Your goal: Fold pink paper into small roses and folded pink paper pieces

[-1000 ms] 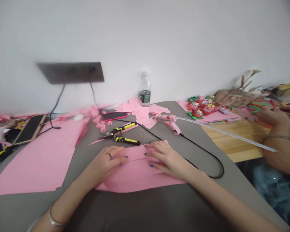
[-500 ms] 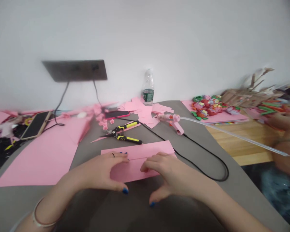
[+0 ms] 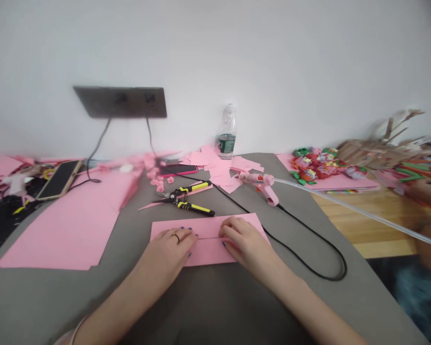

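A folded strip of pink paper (image 3: 208, 229) lies on the grey table (image 3: 215, 297) in front of me. My left hand (image 3: 168, 249) lies flat on its left part, fingers stretched out, a ring on one finger. On the strip's right part rests my right hand (image 3: 242, 242), fingers pressed down along the fold line. Neither hand grips anything; both push the paper against the table. Just beyond the strip lie yellow-and-black pliers (image 3: 187, 197).
A pink glue gun (image 3: 260, 184) with a black cord (image 3: 316, 254) and a long clear stick (image 3: 362, 212) lies to the right. Large pink sheets (image 3: 68, 225) lie left, a phone (image 3: 59, 179) beyond them. A water bottle (image 3: 227, 132) stands by the wall. Another person's arm (image 3: 429, 225) is at far right.
The bottom part of the pink sheet has been folded up, so it is now a narrower strip. Both hands moved forward and now lie flat along the fold.
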A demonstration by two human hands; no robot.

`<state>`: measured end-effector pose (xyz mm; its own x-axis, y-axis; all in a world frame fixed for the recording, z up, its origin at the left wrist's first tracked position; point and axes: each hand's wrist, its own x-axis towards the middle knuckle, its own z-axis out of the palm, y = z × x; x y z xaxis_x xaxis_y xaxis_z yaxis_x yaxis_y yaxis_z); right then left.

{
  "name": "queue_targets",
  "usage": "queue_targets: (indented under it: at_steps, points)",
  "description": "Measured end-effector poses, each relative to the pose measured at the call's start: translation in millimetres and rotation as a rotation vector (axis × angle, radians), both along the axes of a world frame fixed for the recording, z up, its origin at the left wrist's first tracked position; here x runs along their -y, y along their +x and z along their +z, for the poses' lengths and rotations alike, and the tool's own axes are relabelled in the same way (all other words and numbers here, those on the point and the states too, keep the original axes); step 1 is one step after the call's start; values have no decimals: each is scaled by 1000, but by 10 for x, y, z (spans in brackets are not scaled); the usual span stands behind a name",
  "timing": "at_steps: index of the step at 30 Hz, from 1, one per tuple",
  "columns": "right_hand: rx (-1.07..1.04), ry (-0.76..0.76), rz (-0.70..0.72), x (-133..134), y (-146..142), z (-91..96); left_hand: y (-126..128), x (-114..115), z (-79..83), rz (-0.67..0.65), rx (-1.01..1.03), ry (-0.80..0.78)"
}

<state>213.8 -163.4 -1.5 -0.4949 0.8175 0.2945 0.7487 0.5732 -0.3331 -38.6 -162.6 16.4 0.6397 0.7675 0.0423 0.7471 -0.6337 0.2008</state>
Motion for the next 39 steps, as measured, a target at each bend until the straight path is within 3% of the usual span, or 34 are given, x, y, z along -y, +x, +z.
queue_targets:
  at_steps: [7,13,19,25,30,39]
  points:
    - [-50,58,-93,237,26,-196,7,357,-438,43,30,246]
    - [209,95,-89,374,-25,-321,-13,401,-576,48,-33,334]
    - [356,135,-138,392,-40,-437,23,422,-591,93,-47,405]
    - [364,199,-87,516,-106,-347,50,425,-576,105,-61,404]
    - [348,238,22,654,-190,-296,64,411,-526,88,-71,427]
    - [338,218,28,630,-163,-341,-20,252,-364,-15,-28,363]
